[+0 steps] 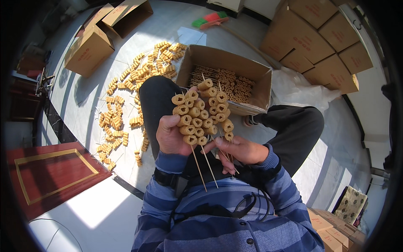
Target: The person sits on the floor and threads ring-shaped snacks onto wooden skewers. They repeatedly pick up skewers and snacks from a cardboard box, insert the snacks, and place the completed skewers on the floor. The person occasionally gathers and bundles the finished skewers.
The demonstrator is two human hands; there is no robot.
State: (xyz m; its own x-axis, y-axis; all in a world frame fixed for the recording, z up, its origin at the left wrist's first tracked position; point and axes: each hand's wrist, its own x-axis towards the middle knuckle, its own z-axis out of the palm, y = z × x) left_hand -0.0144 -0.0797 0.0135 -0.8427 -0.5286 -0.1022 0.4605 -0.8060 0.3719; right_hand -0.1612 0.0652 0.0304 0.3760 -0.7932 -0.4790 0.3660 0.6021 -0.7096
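Observation:
Several skewers of tan, hollow tube-shaped pieces [196, 122] are bunched in front of my lap. My left hand [172, 136] is closed around the bunch at its left side, thumb against the tubes. Below the right part of the bunch, my right hand [245, 150] grips the thin wooden sticks between bent fingers. Two bare stick ends [199, 168] hang down between my hands. Just beyond the bunch stands an open cardboard box [265, 84], holding rows of similar skewers [235, 84] packed with their round ends up.
Many loose skewers [153, 63] lie spread over the tiled floor on the left. Cardboard boxes stand at the far left [90, 52] and are stacked at the far right [310, 42]. A broom [210, 20], clear plastic sheeting [306, 90] and a dark red panel [54, 176] surround me.

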